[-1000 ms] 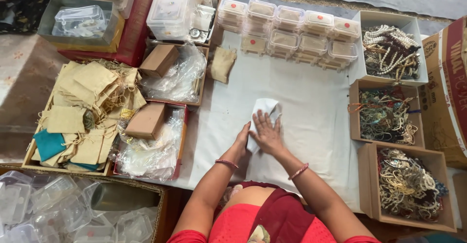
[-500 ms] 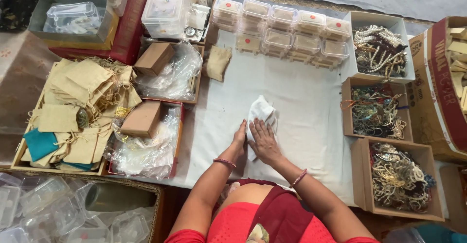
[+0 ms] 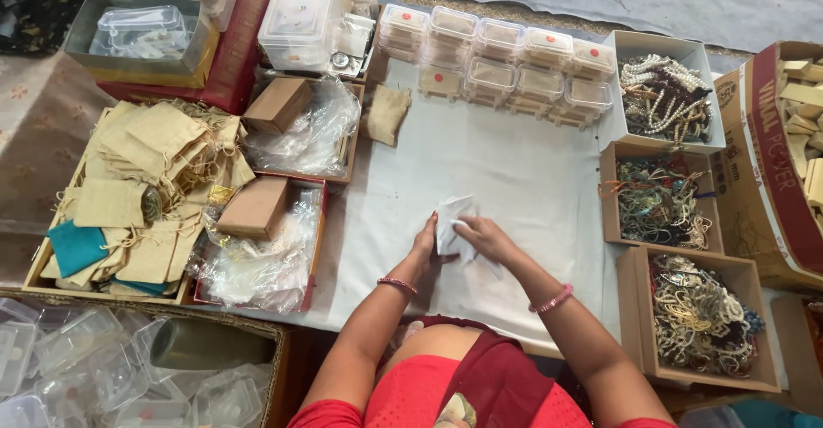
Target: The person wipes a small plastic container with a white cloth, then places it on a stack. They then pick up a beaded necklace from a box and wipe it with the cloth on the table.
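A small piece of white paper or cloth [image 3: 452,221] lies crumpled on the white sheet [image 3: 506,162] in front of me. My left hand [image 3: 424,241] presses against its left side, fingers pointing away from me. My right hand [image 3: 486,235] lies on its right part and holds it down. Both wrists wear bangles. What is inside the folded piece cannot be seen.
Rows of small clear lidded boxes [image 3: 501,59] stand at the back. Cardboard boxes of bead jewellery [image 3: 664,201] line the right. Beige drawstring pouches [image 3: 146,188], brown boxes on plastic bags [image 3: 257,209] and clear containers [image 3: 300,17] fill the left.
The white piece and both hands sit closer to me on the sheet than before, and the piece looks flatter and more folded under the hands.
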